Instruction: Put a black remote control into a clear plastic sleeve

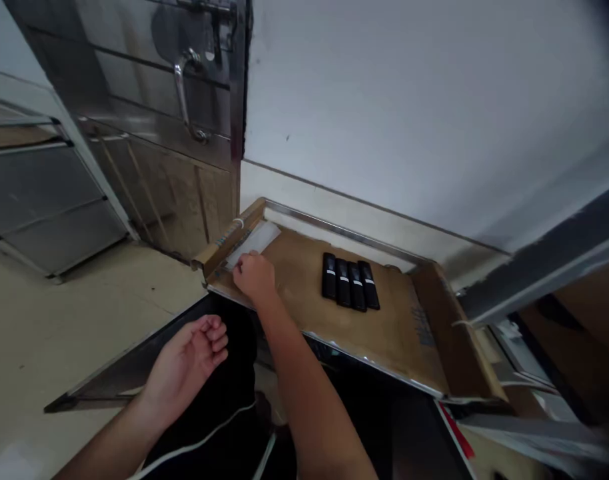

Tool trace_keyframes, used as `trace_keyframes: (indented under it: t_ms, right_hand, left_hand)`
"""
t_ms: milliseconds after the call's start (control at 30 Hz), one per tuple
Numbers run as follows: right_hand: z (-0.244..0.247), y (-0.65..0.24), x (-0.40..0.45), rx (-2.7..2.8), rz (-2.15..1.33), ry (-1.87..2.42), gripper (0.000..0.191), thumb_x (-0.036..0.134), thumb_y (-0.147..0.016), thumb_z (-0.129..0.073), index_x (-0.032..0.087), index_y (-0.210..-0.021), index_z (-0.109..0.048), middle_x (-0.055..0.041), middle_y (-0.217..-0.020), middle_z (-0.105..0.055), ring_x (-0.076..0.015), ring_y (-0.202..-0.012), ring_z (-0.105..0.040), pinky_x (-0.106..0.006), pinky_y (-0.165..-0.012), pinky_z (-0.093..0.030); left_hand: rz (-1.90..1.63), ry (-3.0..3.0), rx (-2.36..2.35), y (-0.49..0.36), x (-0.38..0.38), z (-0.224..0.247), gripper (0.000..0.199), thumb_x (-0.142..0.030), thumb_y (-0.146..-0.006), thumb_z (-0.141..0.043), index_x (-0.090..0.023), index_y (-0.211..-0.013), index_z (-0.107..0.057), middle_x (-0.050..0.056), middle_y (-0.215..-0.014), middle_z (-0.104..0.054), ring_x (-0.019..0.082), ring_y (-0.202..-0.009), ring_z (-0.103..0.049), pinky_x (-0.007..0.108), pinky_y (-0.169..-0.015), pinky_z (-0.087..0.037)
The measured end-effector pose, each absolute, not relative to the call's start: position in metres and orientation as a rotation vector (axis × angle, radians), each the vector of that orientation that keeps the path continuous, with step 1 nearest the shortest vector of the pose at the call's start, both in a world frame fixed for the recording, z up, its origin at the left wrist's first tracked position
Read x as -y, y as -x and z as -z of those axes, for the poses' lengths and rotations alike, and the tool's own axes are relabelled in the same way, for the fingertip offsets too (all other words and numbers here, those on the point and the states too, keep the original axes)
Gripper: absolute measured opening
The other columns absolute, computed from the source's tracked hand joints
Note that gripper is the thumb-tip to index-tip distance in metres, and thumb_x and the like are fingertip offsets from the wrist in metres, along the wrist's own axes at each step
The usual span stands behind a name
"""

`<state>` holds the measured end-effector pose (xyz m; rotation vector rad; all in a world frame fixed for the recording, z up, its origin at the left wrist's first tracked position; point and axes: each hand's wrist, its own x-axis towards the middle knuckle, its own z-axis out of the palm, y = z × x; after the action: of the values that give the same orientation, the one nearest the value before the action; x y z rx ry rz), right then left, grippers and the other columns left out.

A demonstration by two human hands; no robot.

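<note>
pinch the white sheet (252,241) at the cardboard-lined tray's (384,333) left end with right hand (254,277), fingers closed on its edge; keep loosely curled, empty left hand (192,357) clear; avoid nudging four black remotes (350,283).

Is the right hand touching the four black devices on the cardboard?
No, the right hand rests near the white sheet at the tray's left end, apart from the four black devices.

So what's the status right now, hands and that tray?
Right hand resting on white sheet at left end of cardboard-lined tray, grip unclear. Left hand loosely curled, empty, off the tray. Four black bars side by side mid-tray, untouched.
</note>
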<state>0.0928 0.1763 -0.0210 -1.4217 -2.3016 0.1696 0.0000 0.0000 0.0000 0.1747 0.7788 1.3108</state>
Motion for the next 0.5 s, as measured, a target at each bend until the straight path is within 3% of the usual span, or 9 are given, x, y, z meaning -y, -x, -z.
trace_keyframes:
  t_ms: [267, 400, 500]
  right_hand:
    - [0.006, -0.220, -0.179, 1.792, -0.177, 1.325, 0.024, 0.029, -0.095, -0.049, 0.019, -0.095, -0.071, -0.0083, -0.089, -0.068, -0.0213, -0.082, -0.059, -0.031, -0.077, -0.043]
    - [0.042, -0.293, -0.148, 1.817, -0.442, 1.320, 0.021, 0.032, -0.090, -0.055, 0.020, -0.089, -0.072, -0.0009, -0.069, -0.058, -0.0167, -0.063, -0.049, -0.029, -0.063, -0.038]
    - [0.069, -0.309, -0.129, 1.686, -0.644, 1.356, 0.022, 0.037, -0.088, -0.059, 0.020, -0.087, -0.073, 0.0019, -0.063, -0.053, -0.0151, -0.060, -0.046, -0.027, -0.059, -0.035]
  left_hand:
    - [-1.204, -0.214, -0.856, -0.005, 0.000, 0.017, 0.010, -0.013, -0.086, -0.057, -0.016, -0.078, -0.053, 0.000, -0.075, -0.044, 0.012, -0.063, -0.045, 0.023, -0.056, -0.047]
    - [-1.165, -0.279, -0.844, -0.015, -0.011, 0.023, 0.011, -0.012, -0.086, -0.057, -0.016, -0.077, -0.054, -0.001, -0.074, -0.042, 0.012, -0.061, -0.043, 0.022, -0.055, -0.044]
    - [-1.129, -0.363, -0.805, -0.038, -0.026, 0.015, 0.012, -0.014, -0.087, -0.059, -0.015, -0.077, -0.055, -0.001, -0.073, -0.042, 0.011, -0.061, -0.041, 0.021, -0.055, -0.041]
